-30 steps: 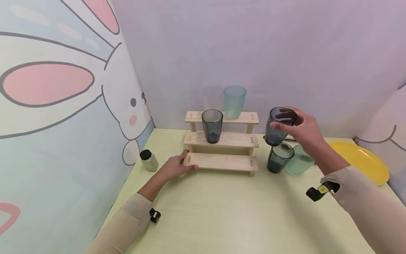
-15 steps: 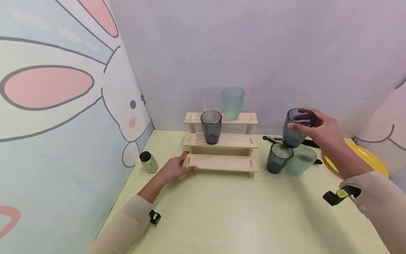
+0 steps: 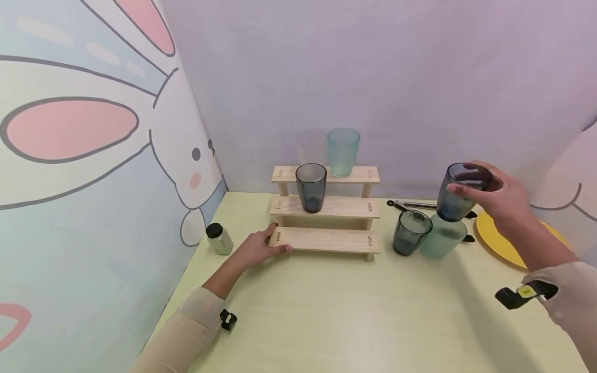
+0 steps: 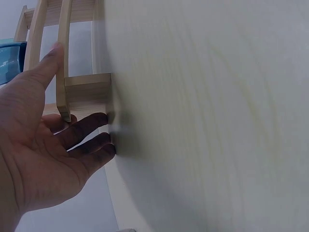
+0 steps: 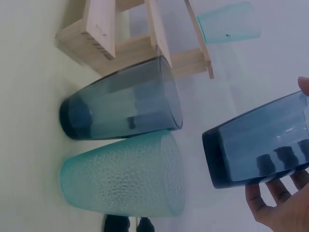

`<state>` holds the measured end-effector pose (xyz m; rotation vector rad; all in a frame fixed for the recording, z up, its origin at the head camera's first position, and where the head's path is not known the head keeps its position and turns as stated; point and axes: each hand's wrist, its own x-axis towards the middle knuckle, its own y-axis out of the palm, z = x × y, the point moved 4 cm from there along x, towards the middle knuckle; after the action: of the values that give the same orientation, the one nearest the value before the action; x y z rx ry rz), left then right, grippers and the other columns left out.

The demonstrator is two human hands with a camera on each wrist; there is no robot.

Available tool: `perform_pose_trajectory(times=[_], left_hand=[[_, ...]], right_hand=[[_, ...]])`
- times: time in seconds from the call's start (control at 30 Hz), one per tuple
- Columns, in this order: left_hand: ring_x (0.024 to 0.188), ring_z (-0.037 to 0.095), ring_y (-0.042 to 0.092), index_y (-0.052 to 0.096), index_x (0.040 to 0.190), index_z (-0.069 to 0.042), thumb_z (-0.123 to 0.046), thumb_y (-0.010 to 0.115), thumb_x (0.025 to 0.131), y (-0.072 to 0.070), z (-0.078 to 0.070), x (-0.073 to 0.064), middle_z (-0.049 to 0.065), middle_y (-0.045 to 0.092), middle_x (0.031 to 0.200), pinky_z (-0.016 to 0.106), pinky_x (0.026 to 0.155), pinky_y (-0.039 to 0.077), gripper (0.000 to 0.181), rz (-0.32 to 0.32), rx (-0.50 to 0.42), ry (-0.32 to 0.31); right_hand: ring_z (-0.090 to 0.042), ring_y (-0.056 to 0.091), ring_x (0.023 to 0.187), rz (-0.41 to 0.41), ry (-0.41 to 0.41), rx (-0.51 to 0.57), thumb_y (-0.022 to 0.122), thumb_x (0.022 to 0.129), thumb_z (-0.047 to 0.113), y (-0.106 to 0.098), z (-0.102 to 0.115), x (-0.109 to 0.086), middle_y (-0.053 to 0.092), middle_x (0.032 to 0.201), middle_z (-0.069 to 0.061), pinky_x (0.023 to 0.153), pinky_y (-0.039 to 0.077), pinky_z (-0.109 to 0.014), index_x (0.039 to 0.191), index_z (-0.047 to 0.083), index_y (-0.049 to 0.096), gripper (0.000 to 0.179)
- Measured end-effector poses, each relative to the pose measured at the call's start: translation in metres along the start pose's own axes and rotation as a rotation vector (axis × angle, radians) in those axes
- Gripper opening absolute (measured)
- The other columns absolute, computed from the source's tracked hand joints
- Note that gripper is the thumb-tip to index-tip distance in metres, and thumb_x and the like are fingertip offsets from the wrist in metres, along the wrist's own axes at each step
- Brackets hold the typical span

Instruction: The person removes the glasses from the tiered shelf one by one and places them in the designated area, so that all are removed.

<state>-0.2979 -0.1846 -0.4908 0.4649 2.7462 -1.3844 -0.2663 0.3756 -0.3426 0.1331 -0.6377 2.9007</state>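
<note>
Hands, head view: right hand (image 3: 506,199) curls round a dark cup (image 3: 459,192) near its rim and holds it in the air, above a teal cup (image 3: 440,237); left hand (image 3: 256,247) lies with fingers nearly straight against the left end of the rack's (image 3: 325,207) lowest step.
Rack, head view: three wooden steps; a second dark cup (image 3: 311,186) stands on the middle step, another teal cup (image 3: 343,151) and a clear cup (image 3: 308,146) on the top one.
Desk, head view: pale yellow desk (image 3: 336,311); a third dark cup (image 3: 409,232) stands just right of the rack, touching the teal cup beside it; tongs (image 3: 415,204) and a yellow plate (image 3: 506,241) lie behind them; a small black-capped jar (image 3: 218,237) sits left of the rack, near the wall.
Left wrist view: left hand (image 4: 43,154) is spread, fingers (image 4: 89,126) relaxed beside the rack's (image 4: 79,87) leg, thumb lying along a step edge.
Right wrist view: right hand's fingers (image 5: 280,200) wrap the held dark cup (image 5: 260,145), clear of the desk; dark cup (image 5: 123,104) and teal cup (image 5: 123,176) stand side by side, with the rack (image 5: 123,38) beyond them.
</note>
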Motion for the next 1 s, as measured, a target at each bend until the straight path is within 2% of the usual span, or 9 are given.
perform_pose_trajectory(times=[0.13,0.37,0.63,0.8,1.0], left_hand=[[0.124,0.032,0.066,0.032,0.174,-0.008,-0.076,0.078,0.090,0.000,-0.001,0.000,0.030,0.053,0.165,0.051,0.101,0.056,0.117,0.000,0.002,-0.002],[0.132,0.035,0.066,0.033,0.174,-0.006,-0.073,0.079,0.091,-0.001,-0.003,-0.002,0.031,0.054,0.163,0.053,0.104,0.056,0.116,0.001,-0.005,0.000],[0.127,0.032,0.065,0.032,0.174,-0.008,-0.074,0.079,0.091,-0.001,-0.002,-0.002,0.029,0.053,0.165,0.050,0.101,0.056,0.116,0.001,-0.001,-0.011],[0.126,0.032,0.065,0.032,0.174,-0.009,-0.075,0.078,0.091,-0.001,0.000,-0.001,0.028,0.052,0.166,0.049,0.100,0.056,0.116,0.002,0.008,-0.015],[0.127,0.032,0.064,0.032,0.175,-0.010,-0.076,0.078,0.090,-0.001,0.000,-0.001,0.028,0.051,0.167,0.049,0.100,0.055,0.117,0.005,0.008,-0.018]], right_hand=[[0.011,0.060,0.103,-0.017,0.014,0.018,0.084,0.101,0.018,-0.010,-0.005,-0.002,0.071,0.106,0.040,0.079,0.045,-0.009,0.154,0.034,0.061,0.060],[0.012,0.058,0.101,-0.038,0.061,0.018,0.083,0.102,0.021,-0.026,-0.014,-0.006,0.069,0.104,0.041,0.078,0.044,-0.007,0.153,0.039,0.060,0.059],[0.013,0.054,0.101,-0.087,0.066,-0.027,0.084,0.101,0.026,-0.038,-0.027,-0.010,0.063,0.106,0.040,0.077,0.043,-0.003,0.154,0.043,0.057,0.061],[0.014,0.058,0.100,-0.072,0.077,0.037,0.082,0.102,0.019,-0.041,-0.039,-0.012,0.066,0.106,0.038,0.077,0.046,-0.003,0.153,0.040,0.058,0.060],[0.013,0.060,0.100,-0.054,0.078,0.162,0.080,0.103,0.013,-0.042,-0.051,-0.016,0.064,0.116,0.028,0.077,0.049,-0.004,0.154,0.035,0.058,0.059]])
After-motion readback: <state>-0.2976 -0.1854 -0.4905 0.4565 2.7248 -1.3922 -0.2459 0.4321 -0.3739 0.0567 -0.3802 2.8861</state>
